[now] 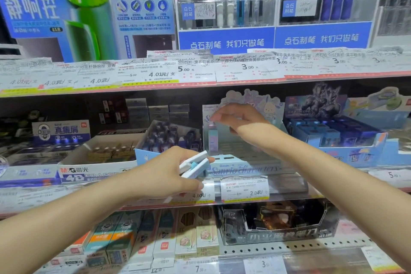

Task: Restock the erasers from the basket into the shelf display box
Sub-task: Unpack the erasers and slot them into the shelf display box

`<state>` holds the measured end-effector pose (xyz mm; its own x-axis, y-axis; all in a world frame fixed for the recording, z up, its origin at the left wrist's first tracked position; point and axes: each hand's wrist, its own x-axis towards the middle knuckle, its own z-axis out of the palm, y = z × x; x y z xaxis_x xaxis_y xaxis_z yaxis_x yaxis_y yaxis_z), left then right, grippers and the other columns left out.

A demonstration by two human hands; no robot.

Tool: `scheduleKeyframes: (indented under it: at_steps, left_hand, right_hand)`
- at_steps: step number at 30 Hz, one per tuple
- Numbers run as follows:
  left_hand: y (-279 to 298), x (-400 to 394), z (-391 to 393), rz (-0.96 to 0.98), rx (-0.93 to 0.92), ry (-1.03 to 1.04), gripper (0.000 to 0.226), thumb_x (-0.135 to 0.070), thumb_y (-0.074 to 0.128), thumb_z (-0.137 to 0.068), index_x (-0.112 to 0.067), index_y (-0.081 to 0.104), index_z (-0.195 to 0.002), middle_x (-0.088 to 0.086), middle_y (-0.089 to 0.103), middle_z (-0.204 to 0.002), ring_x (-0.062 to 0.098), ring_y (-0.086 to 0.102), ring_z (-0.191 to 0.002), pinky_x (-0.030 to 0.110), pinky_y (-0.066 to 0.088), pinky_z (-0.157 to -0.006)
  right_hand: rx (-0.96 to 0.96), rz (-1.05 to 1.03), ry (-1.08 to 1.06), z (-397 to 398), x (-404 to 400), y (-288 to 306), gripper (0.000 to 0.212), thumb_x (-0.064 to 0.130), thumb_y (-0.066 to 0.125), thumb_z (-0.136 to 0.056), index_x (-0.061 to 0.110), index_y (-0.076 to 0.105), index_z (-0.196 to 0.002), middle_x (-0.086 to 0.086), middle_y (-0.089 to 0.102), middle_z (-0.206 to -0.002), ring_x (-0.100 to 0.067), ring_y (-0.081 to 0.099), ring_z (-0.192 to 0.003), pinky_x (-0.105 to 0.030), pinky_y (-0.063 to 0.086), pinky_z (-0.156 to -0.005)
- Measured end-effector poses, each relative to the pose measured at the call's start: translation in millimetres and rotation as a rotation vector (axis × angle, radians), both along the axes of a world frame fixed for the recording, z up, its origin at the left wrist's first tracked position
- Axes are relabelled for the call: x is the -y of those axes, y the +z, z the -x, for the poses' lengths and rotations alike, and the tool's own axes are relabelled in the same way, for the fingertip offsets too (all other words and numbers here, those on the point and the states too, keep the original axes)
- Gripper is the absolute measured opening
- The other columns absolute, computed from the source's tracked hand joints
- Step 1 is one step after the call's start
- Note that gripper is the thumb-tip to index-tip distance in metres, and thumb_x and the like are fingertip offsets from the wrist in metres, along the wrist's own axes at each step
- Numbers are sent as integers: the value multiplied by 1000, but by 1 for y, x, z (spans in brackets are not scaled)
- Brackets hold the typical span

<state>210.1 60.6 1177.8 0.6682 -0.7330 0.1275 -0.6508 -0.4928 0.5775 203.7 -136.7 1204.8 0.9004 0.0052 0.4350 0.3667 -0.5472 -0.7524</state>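
On the middle shelf, the left hand (171, 173) grips a few erasers (195, 165) in front of the pale blue display box (242, 167). Right hand (238, 119) hovers inside the box, fingers loosely curled and holding nothing, beside one upright eraser (214, 140). Looks like mid-restock, so next I'd pass one over and stand it alongside; basket's not in view.

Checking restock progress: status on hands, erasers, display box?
Left hand grips several erasers in front of display box. Right hand over the box, fingers loosely curled, apparently empty. One eraser standing in the box. Nothing in the way.

Erasers (194, 163) — white, pale blue
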Motion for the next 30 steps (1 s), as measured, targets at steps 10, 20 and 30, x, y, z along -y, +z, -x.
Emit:
scheduleKeyframes:
  at_steps: [10, 20, 30]
  left_hand:
    - [5, 24, 15, 441, -156, 109, 11, -21, 76, -73, -18, 66, -73, -6, 62, -59, 5, 53, -48, 13, 41, -48]
    - [6, 29, 21, 466, -392, 197, 12, -13, 72, -74, -14, 67, -64, -6, 48, -42, 4, 42, -38, 12, 33, -38]
    - [6, 23, 25, 454, -555, 137, 11, -14, 78, -69, -15, 70, -76, 12, 53, -67, 6, 40, -42, 14, 33, -40]
  right_hand:
    - [-300, -911, 370, 25, -19, 2, 21, 8, 40, -90, 3, 57, -80, -5, 43, -72, -10, 25, -44, -19, 24, -40]
    - [-255, -1076, 455, 32, -29, -8, 27, 1, 32, -90, 6, 56, -78, -2, 36, -59, -9, 29, -48, -18, 29, -45]
    - [-174, -1027, 528, 40, -31, -12, 40, -4, 32, -81, 11, 64, -61, -4, 34, -56, -13, 34, -50, -26, 26, -60]
